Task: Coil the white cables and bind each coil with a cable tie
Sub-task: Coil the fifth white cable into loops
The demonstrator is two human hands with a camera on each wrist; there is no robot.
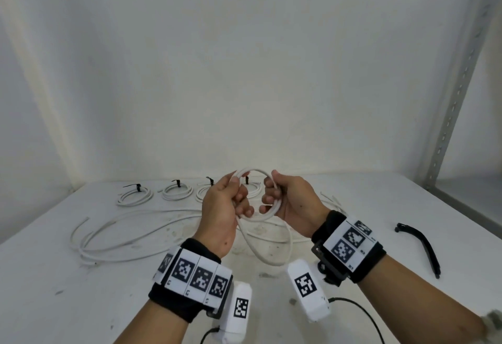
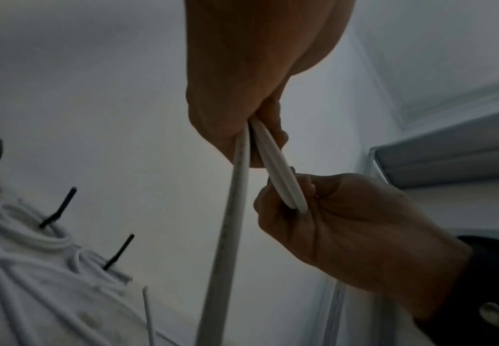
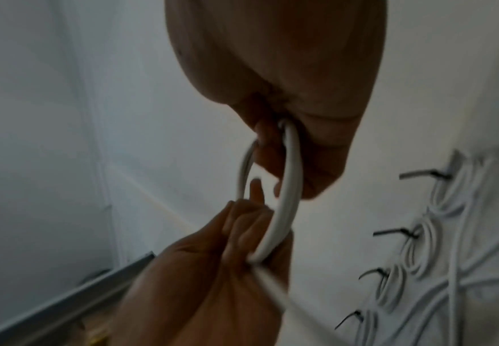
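A white cable coil point(image 1: 267, 214) is held upright above the table between both hands. My left hand point(image 1: 240, 199) grips its left side, and my right hand point(image 1: 269, 194) curls round its right side. The cable's loose tail point(image 1: 267, 261) loops down under the hands onto the table. In the left wrist view the left hand point(image 2: 236, 131) pinches two strands of the coil point(image 2: 278, 168), which run across into the right hand point(image 2: 289, 210). The right wrist view shows the right hand point(image 3: 275, 163) and left hand point(image 3: 242, 224) on the same coil point(image 3: 287, 201).
Several bound coils point(image 1: 135, 197) with black ties lie in a row at the back of the white table point(image 1: 81, 303). Loose white cables point(image 1: 122, 235) sprawl at the left. Black cable ties point(image 1: 423, 248) lie at the right, near a metal shelf post point(image 1: 451, 115).
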